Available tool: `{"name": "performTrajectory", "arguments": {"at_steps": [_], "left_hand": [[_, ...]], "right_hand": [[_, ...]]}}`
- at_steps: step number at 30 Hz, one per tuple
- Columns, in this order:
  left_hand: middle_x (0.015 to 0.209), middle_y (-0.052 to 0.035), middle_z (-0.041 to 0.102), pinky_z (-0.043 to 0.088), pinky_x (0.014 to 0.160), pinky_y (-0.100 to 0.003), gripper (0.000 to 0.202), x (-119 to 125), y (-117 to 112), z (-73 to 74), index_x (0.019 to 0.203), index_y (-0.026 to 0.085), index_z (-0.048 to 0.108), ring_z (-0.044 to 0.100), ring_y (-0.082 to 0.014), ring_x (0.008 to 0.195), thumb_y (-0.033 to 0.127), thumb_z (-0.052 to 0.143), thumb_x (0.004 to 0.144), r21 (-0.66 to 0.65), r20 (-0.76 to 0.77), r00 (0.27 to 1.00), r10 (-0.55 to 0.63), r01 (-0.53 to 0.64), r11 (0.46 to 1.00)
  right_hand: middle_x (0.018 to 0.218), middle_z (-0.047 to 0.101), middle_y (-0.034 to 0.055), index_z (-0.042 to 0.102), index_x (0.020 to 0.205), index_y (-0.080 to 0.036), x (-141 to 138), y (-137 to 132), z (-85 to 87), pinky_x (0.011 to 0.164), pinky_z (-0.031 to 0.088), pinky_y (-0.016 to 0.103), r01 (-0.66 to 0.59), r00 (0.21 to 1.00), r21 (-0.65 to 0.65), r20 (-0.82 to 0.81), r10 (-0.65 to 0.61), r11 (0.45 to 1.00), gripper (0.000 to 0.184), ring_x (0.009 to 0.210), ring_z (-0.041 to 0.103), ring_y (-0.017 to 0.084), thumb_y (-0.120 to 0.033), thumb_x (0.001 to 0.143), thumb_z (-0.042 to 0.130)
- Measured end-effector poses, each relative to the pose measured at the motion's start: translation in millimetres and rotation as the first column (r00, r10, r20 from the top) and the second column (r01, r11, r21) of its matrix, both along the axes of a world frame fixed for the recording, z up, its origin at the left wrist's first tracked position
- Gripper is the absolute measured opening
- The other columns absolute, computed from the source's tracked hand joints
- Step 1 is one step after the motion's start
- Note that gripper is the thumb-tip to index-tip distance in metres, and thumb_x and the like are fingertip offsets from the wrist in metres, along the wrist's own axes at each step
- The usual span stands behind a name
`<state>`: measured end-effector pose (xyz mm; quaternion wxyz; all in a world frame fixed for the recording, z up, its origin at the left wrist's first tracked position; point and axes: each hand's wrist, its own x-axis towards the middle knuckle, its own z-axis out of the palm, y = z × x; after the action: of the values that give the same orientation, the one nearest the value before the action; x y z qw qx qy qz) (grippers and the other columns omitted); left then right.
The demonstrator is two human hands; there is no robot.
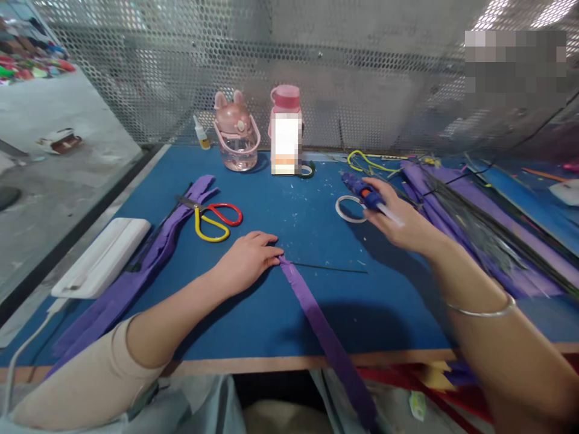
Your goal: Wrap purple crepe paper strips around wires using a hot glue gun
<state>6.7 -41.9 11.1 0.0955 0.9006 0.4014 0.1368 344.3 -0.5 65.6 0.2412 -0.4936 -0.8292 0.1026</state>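
Note:
My left hand (pixel 248 259) rests on the blue table (pixel 280 313), fingers closed on the upper end of a long purple paper strip (pixel 321 325) that runs toward me and hangs over the front edge. A thin dark wire (pixel 330 267) lies on the table, reaching right from that end. My right hand (pixel 398 220) is wrapped around a blue glue gun (pixel 364 191) with a white glue stick at its back, held just above a roll of white tape (pixel 349 209).
Red-and-yellow scissors (pixel 212 220) lie left of centre beside a pile of purple strips (pixel 136 271). A white box (pixel 102 256) sits at the left edge. Two pink bottles (pixel 260 129) and a small glue bottle (pixel 201 132) stand at the back. Purple paper and dark wires (pixel 474 223) fill the right.

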Motion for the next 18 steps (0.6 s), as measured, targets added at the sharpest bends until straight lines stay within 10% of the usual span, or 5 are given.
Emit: {"name": "performTrajectory", "arguments": {"at_steps": [10,18], "left_hand": [[0.114,-0.0088,0.069,0.048,0.095,-0.044,0.022,5.5,-5.4,-1.5,0.091,0.016,0.064,0.06,-0.0241,0.109,0.02,0.043,0.097,0.02,0.057,0.998,0.001,-0.003,1.0],[0.119,-0.0089,0.066,0.046,0.097,-0.045,0.031,6.5,-12.3,12.4,0.116,0.018,0.063,0.057,-0.0249,0.111,0.019,0.044,0.091,-0.06,0.065,0.997,0.038,-0.035,0.998]], "right_hand": [[0.122,0.06,0.0221,0.024,0.147,-0.01,37.4,41.1,-55.0,0.091,0.05,0.053,0.229,0.956,0.011,0.188,-0.227,0.973,0.074,0.111,0.062,0.037,-0.034,0.084,0.055],[0.128,0.059,0.0196,0.031,0.146,-0.012,29.5,34.1,-55.6,0.091,0.05,0.052,0.186,0.939,0.039,0.288,-0.19,0.982,0.064,0.113,0.06,0.036,-0.028,0.086,0.047]]}}
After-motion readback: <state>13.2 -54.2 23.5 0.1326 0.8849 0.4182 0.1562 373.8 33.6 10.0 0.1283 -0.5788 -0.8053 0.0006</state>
